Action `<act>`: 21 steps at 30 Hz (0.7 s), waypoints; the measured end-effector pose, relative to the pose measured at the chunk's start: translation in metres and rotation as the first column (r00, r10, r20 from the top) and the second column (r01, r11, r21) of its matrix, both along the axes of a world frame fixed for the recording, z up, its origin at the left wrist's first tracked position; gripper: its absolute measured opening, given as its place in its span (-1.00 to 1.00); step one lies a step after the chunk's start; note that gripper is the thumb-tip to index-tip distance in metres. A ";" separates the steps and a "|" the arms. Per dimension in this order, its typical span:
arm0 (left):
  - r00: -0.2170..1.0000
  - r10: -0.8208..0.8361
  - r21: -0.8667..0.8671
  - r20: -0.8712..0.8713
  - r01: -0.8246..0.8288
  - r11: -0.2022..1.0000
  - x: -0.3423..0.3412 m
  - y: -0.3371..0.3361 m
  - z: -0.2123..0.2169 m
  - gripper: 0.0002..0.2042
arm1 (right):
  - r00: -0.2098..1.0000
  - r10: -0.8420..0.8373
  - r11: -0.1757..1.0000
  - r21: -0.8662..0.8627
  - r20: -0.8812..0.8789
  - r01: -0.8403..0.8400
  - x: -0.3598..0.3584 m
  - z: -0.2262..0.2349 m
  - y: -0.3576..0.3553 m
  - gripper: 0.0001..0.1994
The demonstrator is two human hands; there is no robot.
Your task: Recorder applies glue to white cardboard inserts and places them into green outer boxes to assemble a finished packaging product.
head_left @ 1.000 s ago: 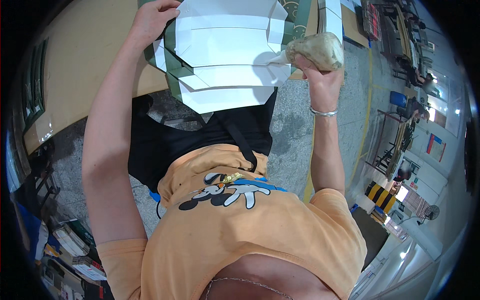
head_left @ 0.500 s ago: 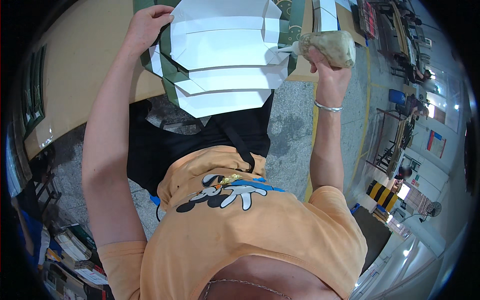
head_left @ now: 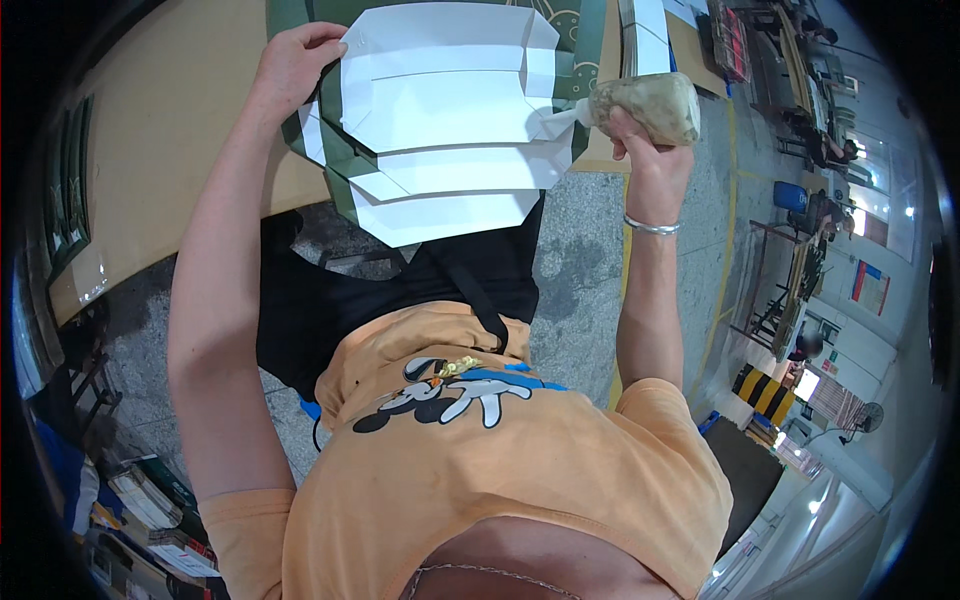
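Note:
A white folded cardboard box blank [head_left: 450,110], with creases and angled flaps, lies on dark green printed board [head_left: 585,60] at the table's near edge. My left hand [head_left: 292,68] pinches the blank's upper left corner between thumb and fingers. In my right hand [head_left: 650,160], a cloudy, stained squeeze bottle [head_left: 650,108] is held on its side, its white nozzle pointing left. The nozzle tip is over the blank's right flap; whether it touches the card I cannot tell. The bottle's contents are not clear to see.
The brown tabletop [head_left: 150,140] carries a stack of green pieces [head_left: 68,190] at far left. White strips [head_left: 645,35] lie beyond the bottle. A grey floor with yellow lines runs to the right, where people sit at other benches. A blue drum [head_left: 790,195] stands there.
My right hand has moved the bottle slightly left and nearer, so its nozzle reaches lower along the blank's right flap. My left hand keeps its hold on the corner.

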State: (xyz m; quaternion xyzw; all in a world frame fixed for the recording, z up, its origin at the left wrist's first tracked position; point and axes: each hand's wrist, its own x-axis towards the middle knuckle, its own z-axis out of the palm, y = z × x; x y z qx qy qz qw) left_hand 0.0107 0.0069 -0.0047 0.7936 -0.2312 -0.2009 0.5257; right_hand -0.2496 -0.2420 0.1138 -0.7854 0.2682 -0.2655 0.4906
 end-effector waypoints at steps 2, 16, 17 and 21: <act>1.000 0.008 -0.006 0.002 -0.008 1.000 0.000 0.000 0.002 -0.74 | 1.000 -0.012 1.000 0.029 0.012 0.012 0.002 0.006 0.001 -0.74; 0.999 0.034 -0.021 -0.034 -0.035 0.999 0.002 0.000 -0.006 -0.76 | 0.976 0.056 0.998 -0.051 0.211 -0.047 0.064 0.007 -0.013 -0.66; 0.999 0.036 -0.015 -0.033 -0.037 0.999 0.001 0.000 -0.004 -0.76 | 0.976 0.059 0.997 -0.052 0.210 -0.049 0.066 0.004 -0.015 -0.66; 0.997 0.027 0.011 -0.069 -0.026 1.000 -0.005 -0.001 0.002 -0.75 | 0.984 0.060 0.992 -0.117 0.165 -0.041 0.066 -0.005 -0.016 -0.57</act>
